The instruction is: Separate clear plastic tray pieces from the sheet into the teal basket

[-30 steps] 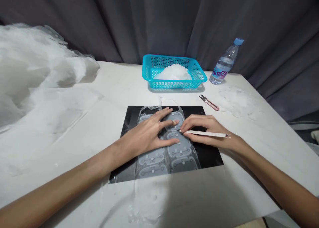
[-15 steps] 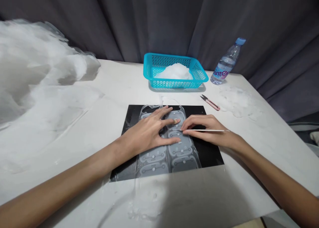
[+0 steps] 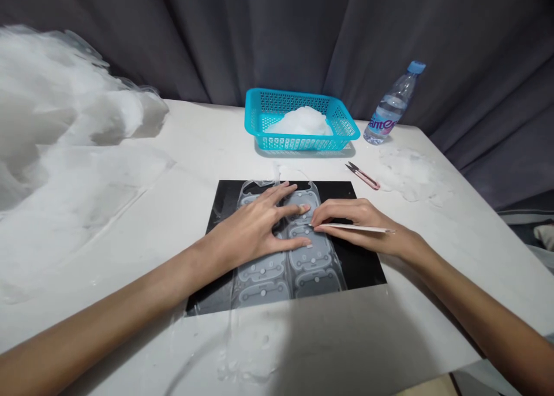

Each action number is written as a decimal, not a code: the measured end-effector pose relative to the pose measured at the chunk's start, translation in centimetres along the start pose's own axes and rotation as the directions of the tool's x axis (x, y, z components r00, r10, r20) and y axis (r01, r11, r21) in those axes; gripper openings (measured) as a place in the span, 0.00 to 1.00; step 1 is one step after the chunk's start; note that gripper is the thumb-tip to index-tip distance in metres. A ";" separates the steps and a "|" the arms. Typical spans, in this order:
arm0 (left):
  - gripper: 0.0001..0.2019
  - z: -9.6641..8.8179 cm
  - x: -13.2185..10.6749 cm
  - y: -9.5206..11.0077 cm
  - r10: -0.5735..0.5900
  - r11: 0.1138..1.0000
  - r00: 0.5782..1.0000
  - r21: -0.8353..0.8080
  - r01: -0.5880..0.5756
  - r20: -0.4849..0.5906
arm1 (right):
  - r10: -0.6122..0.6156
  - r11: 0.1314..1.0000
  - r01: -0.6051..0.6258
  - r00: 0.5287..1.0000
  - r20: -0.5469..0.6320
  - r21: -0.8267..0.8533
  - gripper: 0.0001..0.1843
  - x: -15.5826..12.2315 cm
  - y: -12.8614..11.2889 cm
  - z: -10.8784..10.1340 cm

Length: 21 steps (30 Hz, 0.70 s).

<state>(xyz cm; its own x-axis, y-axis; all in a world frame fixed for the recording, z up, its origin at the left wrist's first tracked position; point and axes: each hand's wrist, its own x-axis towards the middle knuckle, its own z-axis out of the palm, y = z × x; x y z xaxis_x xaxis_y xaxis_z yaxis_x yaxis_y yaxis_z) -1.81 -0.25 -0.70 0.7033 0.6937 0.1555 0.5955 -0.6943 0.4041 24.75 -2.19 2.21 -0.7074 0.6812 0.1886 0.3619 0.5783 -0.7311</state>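
Observation:
A clear plastic sheet of moulded pieces (image 3: pixel 298 269) lies on a black mat (image 3: pixel 363 263) at the middle of the white table (image 3: pixel 208 153). My left hand (image 3: pixel 255 225) lies flat on the sheet, fingers spread, pressing it down. My right hand (image 3: pixel 363 223) is closed in a pinch on thin white tweezers (image 3: pixel 355 227). The tweezers' tip touches the sheet just beside my left fingertips.
A turquoise basket (image 3: pixel 341 131) with a heap of white plastic bits stands behind the mat. Small pink snips (image 3: pixel 363 176) and a water bottle (image 3: pixel 393 108) are at the right rear. A big pile of clear film (image 3: pixel 56 124) fills the left side. Loose scraps lie near the front edge (image 3: pixel 251 355).
Both hands stay almost where they were on the sheet. The tweezers have turned slightly in my right hand. The view has shifted a little.

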 end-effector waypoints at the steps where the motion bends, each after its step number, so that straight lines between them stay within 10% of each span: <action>1: 0.35 0.0 0.0 0.0 0.000 1.000 1.000 -0.004 0.000 -0.003 | -0.004 1.000 0.004 1.000 0.009 -0.015 0.11 -0.1 -0.1 -0.2; 21: 0.34 -0.2 0.1 0.1 -0.012 0.999 1.000 -0.045 0.013 0.008 | 0.042 0.997 -0.037 0.997 -0.068 0.062 0.07 -1.0 0.9 0.1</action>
<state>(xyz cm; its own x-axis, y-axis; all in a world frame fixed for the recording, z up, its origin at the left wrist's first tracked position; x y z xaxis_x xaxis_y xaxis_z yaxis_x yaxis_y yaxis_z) -1.79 -0.17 -0.44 0.6989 0.7007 0.1437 0.5861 -0.6762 0.4463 25.76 -2.39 1.30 -0.6488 0.7336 0.2023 0.3500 0.5238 -0.7766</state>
